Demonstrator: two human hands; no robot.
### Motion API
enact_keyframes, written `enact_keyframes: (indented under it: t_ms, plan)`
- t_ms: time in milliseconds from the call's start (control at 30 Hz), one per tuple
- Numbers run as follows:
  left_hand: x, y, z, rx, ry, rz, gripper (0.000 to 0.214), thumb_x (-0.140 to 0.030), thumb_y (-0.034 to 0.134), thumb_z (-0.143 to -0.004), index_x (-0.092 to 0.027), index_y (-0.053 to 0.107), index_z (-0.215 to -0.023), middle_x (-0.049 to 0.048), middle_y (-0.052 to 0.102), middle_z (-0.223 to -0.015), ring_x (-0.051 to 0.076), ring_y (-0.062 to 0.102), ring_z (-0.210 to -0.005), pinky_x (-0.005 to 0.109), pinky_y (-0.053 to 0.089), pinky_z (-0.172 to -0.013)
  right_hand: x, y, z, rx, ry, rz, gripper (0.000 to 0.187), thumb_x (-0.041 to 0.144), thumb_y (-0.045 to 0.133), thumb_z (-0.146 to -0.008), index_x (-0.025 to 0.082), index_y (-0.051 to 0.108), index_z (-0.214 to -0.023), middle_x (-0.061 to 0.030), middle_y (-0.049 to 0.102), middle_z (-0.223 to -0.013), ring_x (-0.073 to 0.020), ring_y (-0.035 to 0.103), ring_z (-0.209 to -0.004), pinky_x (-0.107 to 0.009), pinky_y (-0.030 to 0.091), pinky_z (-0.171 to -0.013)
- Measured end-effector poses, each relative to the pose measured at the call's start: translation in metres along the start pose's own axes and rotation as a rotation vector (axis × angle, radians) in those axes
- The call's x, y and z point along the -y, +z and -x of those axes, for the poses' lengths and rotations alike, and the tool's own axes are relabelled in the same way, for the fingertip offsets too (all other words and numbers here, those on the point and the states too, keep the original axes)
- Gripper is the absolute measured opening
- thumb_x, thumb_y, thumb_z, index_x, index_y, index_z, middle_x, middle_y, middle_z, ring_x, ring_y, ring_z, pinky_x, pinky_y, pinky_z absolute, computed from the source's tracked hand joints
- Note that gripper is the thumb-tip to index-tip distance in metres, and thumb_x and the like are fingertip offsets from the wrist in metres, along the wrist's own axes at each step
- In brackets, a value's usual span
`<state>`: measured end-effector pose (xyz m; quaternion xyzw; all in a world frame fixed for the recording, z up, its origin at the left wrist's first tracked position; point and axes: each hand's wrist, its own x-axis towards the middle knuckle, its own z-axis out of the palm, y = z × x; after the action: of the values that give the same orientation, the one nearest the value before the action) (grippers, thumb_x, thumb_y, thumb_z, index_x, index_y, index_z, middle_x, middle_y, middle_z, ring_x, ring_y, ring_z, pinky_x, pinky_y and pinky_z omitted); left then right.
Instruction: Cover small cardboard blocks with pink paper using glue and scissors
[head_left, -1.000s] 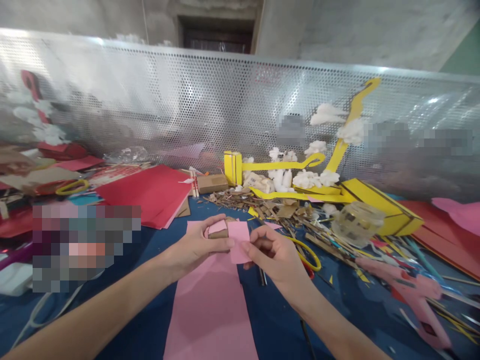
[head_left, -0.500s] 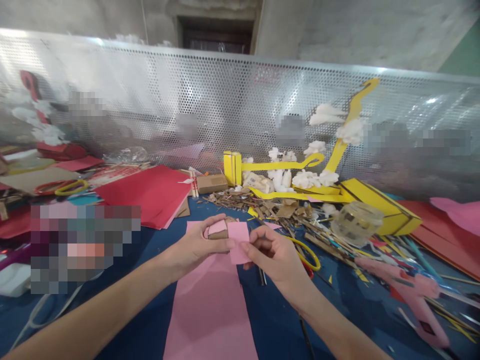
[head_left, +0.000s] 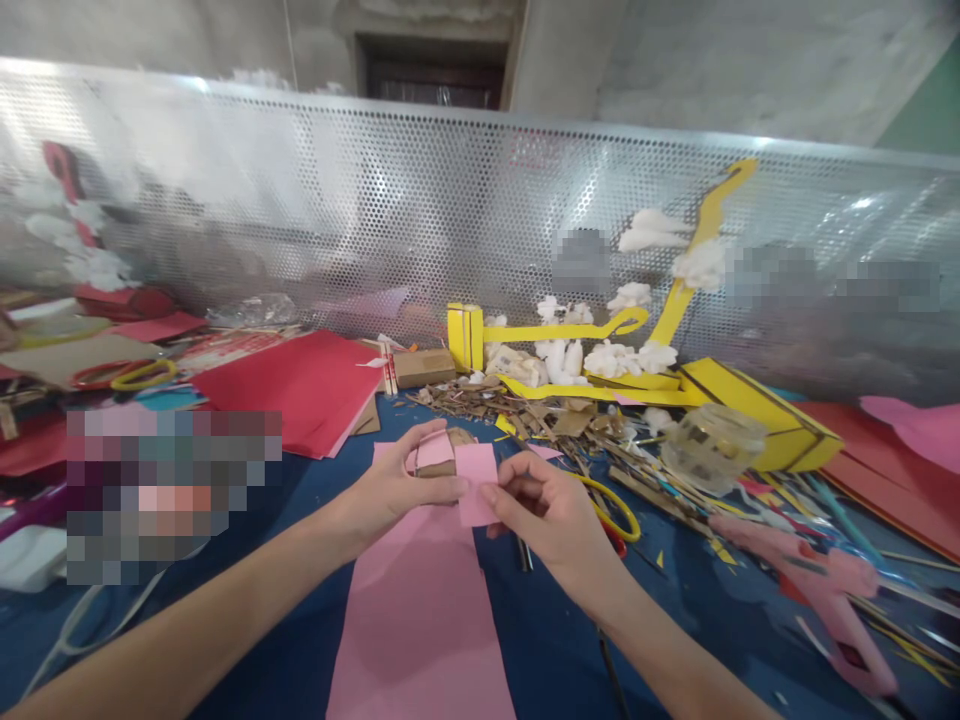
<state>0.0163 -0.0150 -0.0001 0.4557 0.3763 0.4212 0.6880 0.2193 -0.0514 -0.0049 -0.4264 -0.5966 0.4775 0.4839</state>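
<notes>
My left hand [head_left: 401,482] is closed around a small cardboard piece [head_left: 436,470] that is partly covered in pink paper. Against its right side stands a small pink paper piece [head_left: 477,480], pinched between the thumb and fingers of my right hand [head_left: 544,505]. My left thumb reaches to the near edge of that paper. Beneath both hands a long pink sheet [head_left: 420,620] lies on the blue tabletop [head_left: 277,610]. Yellow-handled scissors [head_left: 611,505] lie just beyond my right hand, partly hidden by it.
A pink glue gun [head_left: 817,590] rests at the right, near a clear plastic jar [head_left: 716,445]. Cardboard scraps [head_left: 562,420] and yellow paper models [head_left: 765,415] with white fluff fill the back. Red sheets [head_left: 300,385] lie at left, before a perforated metal panel [head_left: 450,200].
Both hands keep nearly the same place and grip. The cardboard piece has tilted very slightly, with a little more of its far brown part showing.
</notes>
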Motion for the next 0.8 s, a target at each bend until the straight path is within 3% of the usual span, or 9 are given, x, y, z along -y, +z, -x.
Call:
enact_keyframes:
  t_ms: [133,267,433,567,667,733,800]
  plan:
    - [-0.001,0.0,0.0,-0.018,0.011,-0.007,0.099,-0.023,0.096,-0.063,-0.027,0.044,-0.148,0.0102,0.072,-0.126,0.023,0.069,-0.109,0.036,0.053,-0.095,-0.001,-0.002,0.001,-0.052,-0.113,0.092,0.027,0.047,0.073,-0.091,0.021,0.062,-0.092,0.001,0.064,-0.08,-0.0137,0.062,-0.068,-0.026,0.053,-0.064]
    - [0.0,0.0,0.001,0.01,0.03,-0.014,0.094,-0.026,0.093,-0.067,-0.024,0.043,-0.147,0.0073,0.075,-0.109,0.019,0.07,-0.097,0.033,0.053,-0.089,0.001,-0.001,0.003,-0.116,-0.185,0.152,0.024,0.043,0.071,-0.092,0.022,0.063,-0.1,-0.0018,0.064,-0.091,-0.016,0.062,-0.079,-0.028,0.052,-0.071]
    - [-0.005,0.0,0.002,-0.007,0.074,-0.075,0.089,-0.028,0.092,-0.068,-0.025,0.046,-0.144,0.0053,0.072,-0.108,0.019,0.07,-0.093,0.032,0.055,-0.086,0.006,-0.005,0.0,-0.177,-0.195,0.233,0.025,0.047,0.059,-0.098,0.023,0.062,-0.101,-0.0015,0.063,-0.084,-0.0172,0.061,-0.071,-0.029,0.049,-0.065]
    - [-0.009,-0.003,0.0,-0.058,0.203,-0.219,0.093,-0.027,0.092,-0.067,-0.028,0.042,-0.146,0.0063,0.067,-0.122,0.021,0.069,-0.102,0.032,0.056,-0.087,0.02,-0.04,-0.012,-0.217,-0.237,0.594,0.025,0.045,0.053,-0.101,0.023,0.062,-0.096,-0.0033,0.068,-0.082,-0.0204,0.064,-0.074,-0.032,0.048,-0.07]
    - [-0.009,-0.006,-0.003,-0.077,0.254,-0.275,0.097,-0.03,0.091,-0.069,-0.028,0.037,-0.149,0.0055,0.067,-0.116,0.025,0.068,-0.107,0.035,0.056,-0.09,0.027,-0.078,-0.013,-0.037,-0.013,1.016,0.022,0.04,0.057,-0.097,0.022,0.065,-0.086,-0.0064,0.073,-0.085,-0.0244,0.067,-0.078,-0.034,0.046,-0.072]
    - [-0.008,-0.008,-0.004,-0.094,0.267,-0.301,0.098,-0.031,0.091,-0.069,-0.027,0.036,-0.149,0.005,0.067,-0.112,0.026,0.068,-0.109,0.036,0.057,-0.089,0.025,-0.097,-0.009,0.084,0.105,1.14,0.016,0.036,0.063,-0.091,0.021,0.068,-0.094,-0.0103,0.075,-0.1,-0.0276,0.07,-0.089,-0.035,0.047,-0.075]
    - [-0.007,-0.009,-0.005,-0.107,0.282,-0.32,0.097,-0.03,0.091,-0.069,-0.025,0.036,-0.148,0.0053,0.066,-0.112,0.027,0.067,-0.11,0.035,0.057,-0.088,0.017,-0.108,-0.003,0.124,0.144,1.2,0.016,0.033,0.063,-0.091,0.02,0.067,-0.099,-0.0118,0.075,-0.105,-0.0282,0.07,-0.093,-0.034,0.047,-0.076]
